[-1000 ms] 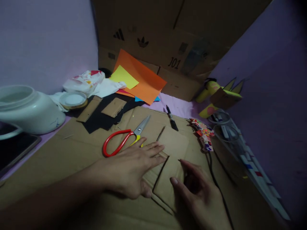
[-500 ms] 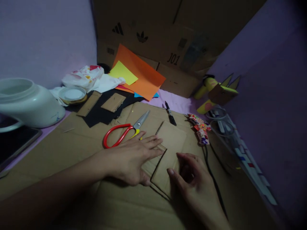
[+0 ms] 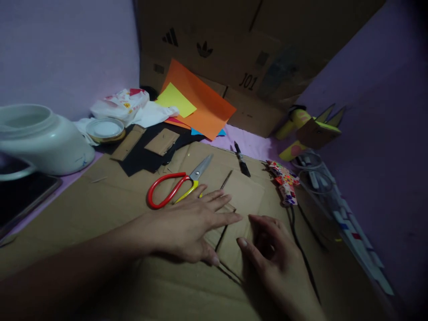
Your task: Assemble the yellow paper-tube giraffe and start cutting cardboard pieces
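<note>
My left hand (image 3: 194, 225) lies with its fingers spread on a cut cardboard piece (image 3: 230, 249), on top of a larger cardboard sheet (image 3: 113, 200). My right hand (image 3: 270, 249) is at the piece's right edge, thumb and fingers curved with a gap between them; nothing is visible in it. Red-and-yellow-handled scissors (image 3: 180, 183) rest just beyond my left hand, blades apart. A thin dark pointed tool (image 3: 226, 179) lies beyond my fingertips, and a black cutter or pen (image 3: 242, 159) is farther off.
A white jug (image 3: 56, 142) and a dark tablet or phone (image 3: 26, 196) are at the left. Orange paper (image 3: 207, 107) lies at the back. At the right are a patterned object (image 3: 284, 180) with dark cords and a yellow cardboard figure (image 3: 301, 129).
My left hand's fingers have shifted right over the cardboard piece, closer to my right hand. The whole view has moved slightly, so things appear farther right.
</note>
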`<state>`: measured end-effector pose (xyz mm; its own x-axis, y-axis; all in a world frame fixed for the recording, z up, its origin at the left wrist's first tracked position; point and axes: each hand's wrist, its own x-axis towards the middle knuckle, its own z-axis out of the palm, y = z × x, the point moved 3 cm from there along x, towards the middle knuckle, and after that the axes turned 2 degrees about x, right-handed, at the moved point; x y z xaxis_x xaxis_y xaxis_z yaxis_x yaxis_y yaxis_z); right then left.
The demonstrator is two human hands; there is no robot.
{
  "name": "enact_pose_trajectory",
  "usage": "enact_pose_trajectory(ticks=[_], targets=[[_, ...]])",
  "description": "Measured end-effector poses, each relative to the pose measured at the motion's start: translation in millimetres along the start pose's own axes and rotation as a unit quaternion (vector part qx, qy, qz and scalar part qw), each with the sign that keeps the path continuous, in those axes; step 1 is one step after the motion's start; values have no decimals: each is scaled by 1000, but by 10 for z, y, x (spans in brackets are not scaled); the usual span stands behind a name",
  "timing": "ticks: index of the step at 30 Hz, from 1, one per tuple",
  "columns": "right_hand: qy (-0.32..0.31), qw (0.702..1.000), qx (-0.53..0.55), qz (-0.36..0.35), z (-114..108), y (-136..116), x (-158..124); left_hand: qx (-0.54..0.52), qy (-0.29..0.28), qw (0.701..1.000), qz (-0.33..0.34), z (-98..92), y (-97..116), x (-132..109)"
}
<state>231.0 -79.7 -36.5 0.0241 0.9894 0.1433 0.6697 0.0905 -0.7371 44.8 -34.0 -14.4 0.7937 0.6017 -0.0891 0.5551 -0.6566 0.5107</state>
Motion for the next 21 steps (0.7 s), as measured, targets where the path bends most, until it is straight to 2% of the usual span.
enact_pose_trajectory(ticks=[8, 21], targets=[[0, 1000, 9, -7, 5, -41, 9, 6, 10, 1000, 2, 30, 9, 13], [-12, 999, 45, -5, -7, -57, 12, 21, -8, 1000, -2, 26, 2, 18]])
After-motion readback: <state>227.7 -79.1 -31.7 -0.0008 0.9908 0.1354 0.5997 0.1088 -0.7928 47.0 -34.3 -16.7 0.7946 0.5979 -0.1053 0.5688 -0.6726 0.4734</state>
